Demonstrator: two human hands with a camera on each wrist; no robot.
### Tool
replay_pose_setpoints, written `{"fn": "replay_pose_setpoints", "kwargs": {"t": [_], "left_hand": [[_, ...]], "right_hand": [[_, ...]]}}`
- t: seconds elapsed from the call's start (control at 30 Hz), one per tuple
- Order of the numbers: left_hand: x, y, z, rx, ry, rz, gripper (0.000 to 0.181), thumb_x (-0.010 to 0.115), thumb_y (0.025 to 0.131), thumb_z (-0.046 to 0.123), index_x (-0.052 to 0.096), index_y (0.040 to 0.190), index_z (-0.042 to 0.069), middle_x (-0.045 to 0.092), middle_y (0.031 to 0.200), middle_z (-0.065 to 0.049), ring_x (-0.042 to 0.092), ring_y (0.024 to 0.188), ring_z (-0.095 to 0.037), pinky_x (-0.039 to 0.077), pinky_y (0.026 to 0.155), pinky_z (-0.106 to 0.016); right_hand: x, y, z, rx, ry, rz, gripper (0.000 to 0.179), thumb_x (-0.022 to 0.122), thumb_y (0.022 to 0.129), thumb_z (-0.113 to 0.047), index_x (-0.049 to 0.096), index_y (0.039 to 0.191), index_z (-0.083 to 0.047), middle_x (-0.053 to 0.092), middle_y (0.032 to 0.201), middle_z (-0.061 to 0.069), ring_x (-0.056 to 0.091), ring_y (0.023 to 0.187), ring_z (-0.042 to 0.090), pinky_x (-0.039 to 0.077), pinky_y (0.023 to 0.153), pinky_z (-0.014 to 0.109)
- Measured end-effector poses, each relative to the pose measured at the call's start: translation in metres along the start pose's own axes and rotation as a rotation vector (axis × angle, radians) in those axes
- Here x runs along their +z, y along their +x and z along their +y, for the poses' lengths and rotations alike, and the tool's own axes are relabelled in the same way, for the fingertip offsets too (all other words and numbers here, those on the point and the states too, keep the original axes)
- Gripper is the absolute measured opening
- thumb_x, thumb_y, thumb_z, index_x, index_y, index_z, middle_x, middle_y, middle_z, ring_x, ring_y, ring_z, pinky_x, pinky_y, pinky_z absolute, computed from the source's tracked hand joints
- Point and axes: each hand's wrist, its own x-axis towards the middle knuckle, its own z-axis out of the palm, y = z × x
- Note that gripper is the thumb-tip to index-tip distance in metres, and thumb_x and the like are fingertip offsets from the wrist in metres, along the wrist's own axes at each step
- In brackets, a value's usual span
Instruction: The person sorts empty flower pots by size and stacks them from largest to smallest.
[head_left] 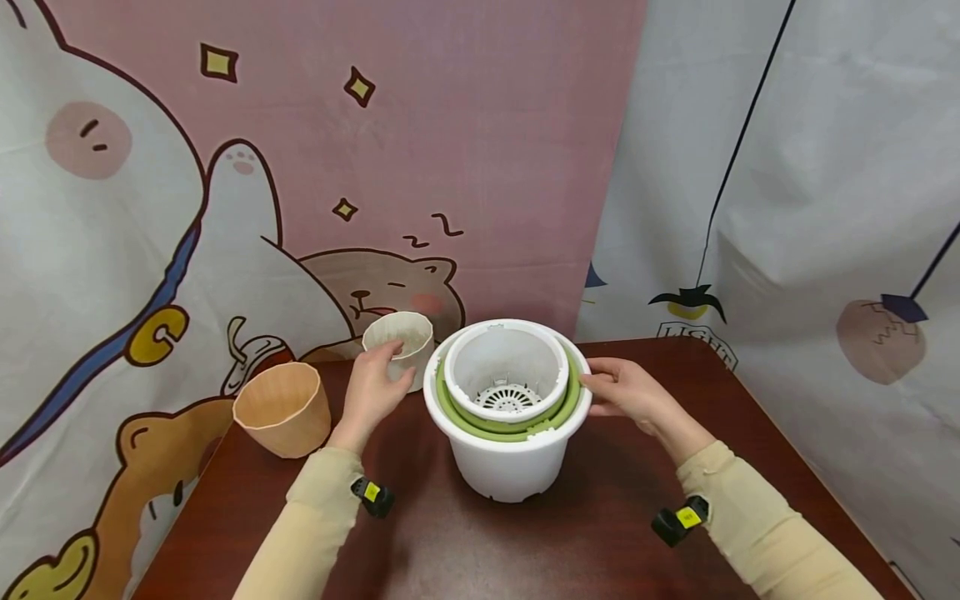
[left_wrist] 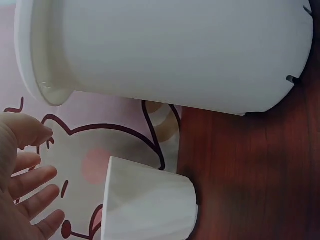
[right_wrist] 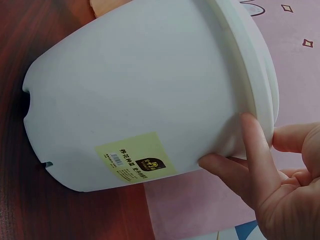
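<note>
A large white flowerpot (head_left: 510, 471) stands upright on the table. Nested inside it are green pot rims (head_left: 480, 429) and a smaller white pot (head_left: 506, 354) with a slotted bottom. At the large pot's right edge my right hand (head_left: 630, 392) pinches the rim, thumb on top and fingers beneath, as the right wrist view shows. My left hand (head_left: 373, 383) is held left of the nested pots, fingers loosely spread and holding nothing. It overlaps a small white pot (head_left: 422, 360) in the head view; the left wrist view shows that pot (left_wrist: 150, 200) apart from the fingers.
An orange pot (head_left: 288, 425) stands at the left edge of the dark red table (head_left: 585, 533). Patterned cloth (head_left: 487, 167) hangs directly behind the table and along its right side. A yellow-green label (right_wrist: 135, 157) is stuck on the large pot's side.
</note>
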Motion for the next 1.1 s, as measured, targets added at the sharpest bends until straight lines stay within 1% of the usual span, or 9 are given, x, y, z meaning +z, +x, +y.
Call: {"fn": "replay_pose_setpoints", "kwargs": {"t": [0.17, 0.33, 0.53, 0.63, 0.87, 1.0, 1.1], "left_hand": [[0.009, 0.004, -0.006, -0.005, 0.034, -0.010, 0.049, 0.077, 0.082, 0.016, 0.063, 0.125, -0.004, 0.066, 0.116, -0.022, 0.057, 0.112, -0.040, 0.042, 0.103, -0.052], [0.015, 0.007, -0.010, 0.018, 0.097, -0.004, 0.055, 0.079, 0.080, 0.018, 0.061, 0.127, -0.004, 0.067, 0.116, -0.022, 0.057, 0.111, -0.042, 0.044, 0.099, -0.055], [0.022, 0.010, -0.015, 0.028, 0.183, -0.045, 0.059, 0.079, 0.082, 0.022, 0.058, 0.132, -0.002, 0.063, 0.125, -0.023, 0.055, 0.117, -0.042, 0.043, 0.101, -0.056], [0.024, 0.013, -0.018, 0.031, 0.203, -0.068, 0.060, 0.079, 0.083, 0.022, 0.057, 0.134, -0.002, 0.061, 0.128, -0.023, 0.053, 0.119, -0.041, 0.041, 0.103, -0.056], [0.030, 0.015, -0.025, 0.063, 0.279, -0.086, 0.062, 0.080, 0.082, 0.022, 0.055, 0.136, 0.002, 0.061, 0.129, -0.020, 0.053, 0.116, -0.044, 0.043, 0.097, -0.060], [0.032, 0.018, -0.030, 0.049, 0.307, -0.106, 0.063, 0.080, 0.083, 0.024, 0.054, 0.137, 0.003, 0.060, 0.132, -0.018, 0.052, 0.119, -0.043, 0.043, 0.098, -0.061], [0.034, 0.019, -0.033, 0.038, 0.311, -0.115, 0.066, 0.080, 0.083, 0.025, 0.053, 0.139, 0.003, 0.058, 0.134, -0.018, 0.050, 0.121, -0.042, 0.041, 0.101, -0.060]], "right_hand": [[-0.001, -0.001, 0.000, 0.002, -0.009, 0.007, 0.054, 0.057, 0.101, -0.011, 0.035, 0.143, 0.016, 0.058, 0.127, 0.031, 0.068, 0.094, 0.021, 0.061, 0.076, 0.036], [0.000, -0.002, -0.001, 0.009, -0.007, 0.006, 0.055, 0.057, 0.101, -0.011, 0.034, 0.144, 0.016, 0.058, 0.127, 0.031, 0.068, 0.095, 0.023, 0.061, 0.078, 0.038], [0.000, -0.003, -0.002, 0.007, -0.010, 0.014, 0.055, 0.058, 0.101, -0.012, 0.035, 0.144, 0.016, 0.058, 0.127, 0.031, 0.068, 0.094, 0.023, 0.061, 0.076, 0.036], [0.001, -0.003, -0.002, 0.001, -0.012, 0.016, 0.055, 0.057, 0.101, -0.012, 0.035, 0.143, 0.016, 0.058, 0.127, 0.031, 0.068, 0.094, 0.023, 0.061, 0.075, 0.036], [0.002, -0.003, -0.002, 0.007, -0.020, 0.026, 0.056, 0.058, 0.101, -0.013, 0.035, 0.144, 0.016, 0.057, 0.129, 0.032, 0.068, 0.095, 0.023, 0.061, 0.075, 0.035], [0.002, -0.002, -0.003, 0.016, -0.024, 0.033, 0.057, 0.058, 0.101, -0.014, 0.034, 0.144, 0.016, 0.057, 0.129, 0.031, 0.068, 0.095, 0.024, 0.061, 0.075, 0.035], [0.003, -0.002, -0.002, 0.020, -0.023, 0.039, 0.057, 0.058, 0.101, -0.013, 0.034, 0.144, 0.016, 0.058, 0.128, 0.031, 0.068, 0.094, 0.023, 0.061, 0.077, 0.038]]}}
